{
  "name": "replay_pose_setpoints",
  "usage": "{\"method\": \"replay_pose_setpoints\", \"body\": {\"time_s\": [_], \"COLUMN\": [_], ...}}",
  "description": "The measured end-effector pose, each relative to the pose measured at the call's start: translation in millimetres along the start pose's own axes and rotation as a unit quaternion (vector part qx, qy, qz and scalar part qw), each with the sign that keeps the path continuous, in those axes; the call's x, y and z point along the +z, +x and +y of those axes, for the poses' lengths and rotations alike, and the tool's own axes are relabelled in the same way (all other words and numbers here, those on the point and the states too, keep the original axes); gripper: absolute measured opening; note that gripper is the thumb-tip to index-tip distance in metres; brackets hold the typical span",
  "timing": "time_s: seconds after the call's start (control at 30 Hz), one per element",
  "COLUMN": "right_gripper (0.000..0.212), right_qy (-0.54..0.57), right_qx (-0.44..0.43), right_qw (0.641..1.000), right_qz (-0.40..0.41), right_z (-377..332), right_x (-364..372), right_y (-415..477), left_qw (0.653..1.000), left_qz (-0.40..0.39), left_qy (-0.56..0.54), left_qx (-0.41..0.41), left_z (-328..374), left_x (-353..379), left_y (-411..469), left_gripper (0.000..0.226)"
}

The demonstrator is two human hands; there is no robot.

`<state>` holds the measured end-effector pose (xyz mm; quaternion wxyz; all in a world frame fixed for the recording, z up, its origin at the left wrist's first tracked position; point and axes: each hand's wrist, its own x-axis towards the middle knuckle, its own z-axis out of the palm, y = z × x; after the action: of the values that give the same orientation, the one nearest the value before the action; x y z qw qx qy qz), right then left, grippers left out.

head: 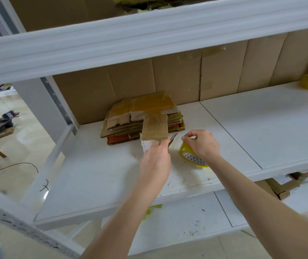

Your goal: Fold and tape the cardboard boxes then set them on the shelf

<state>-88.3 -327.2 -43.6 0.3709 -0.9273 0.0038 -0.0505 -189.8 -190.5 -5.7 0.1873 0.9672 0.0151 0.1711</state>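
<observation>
Cardboard box (155, 128): stands on white shelf (93, 174), just in front of flattened cardboard stack (140, 113). Left hand (155, 159): grips box and thin blade (173, 138), fingers curled. Right hand (203, 144): pinches top of yellow tape roll (192, 156) between thumb and forefinger, just right of box.

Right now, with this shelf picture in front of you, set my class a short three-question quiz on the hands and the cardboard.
1. True or false: the right hand holds a yellow tape roll.
2. The stack of flattened cardboard lies: A) on the floor; B) on the shelf, near its back; C) in the right hand.
3. What does the left hand hold?

Key: 1 true; 2 B; 3 a small cardboard box.
</observation>
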Motion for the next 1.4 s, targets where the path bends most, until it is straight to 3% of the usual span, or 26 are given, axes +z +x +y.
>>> {"method": "replay_pose_setpoints", "body": {"time_s": [0.2,0.9,1.1,1.27,1.4], "right_gripper": [0.015,0.020,0.015,0.011,0.010], "right_qy": [-0.022,-0.128,-0.025,0.113,0.196], "right_qx": [0.003,-0.098,-0.053,0.031,0.077], "right_qw": [1.000,0.985,0.998,0.992,0.976], "right_qz": [0.009,0.060,0.032,0.044,0.052], "right_z": [-1,-19,-11,4,5], "right_x": [1,-11,-15,-9,0], "right_y": [-2,-12,-12,-9,-5], "left_qw": [0.999,0.986,0.986,1.000,0.984], "left_qz": [-0.008,-0.076,-0.093,-0.001,0.118], "left_qy": [0.029,0.138,0.119,0.002,-0.122], "left_qx": [-0.016,-0.045,-0.068,-0.026,-0.058], "left_z": [7,24,4,-21,-49], "left_x": [10,9,13,16,3], "left_y": [0,30,25,-4,-15], "left_gripper": [0.048,0.028,0.028,0.034,0.026]}}
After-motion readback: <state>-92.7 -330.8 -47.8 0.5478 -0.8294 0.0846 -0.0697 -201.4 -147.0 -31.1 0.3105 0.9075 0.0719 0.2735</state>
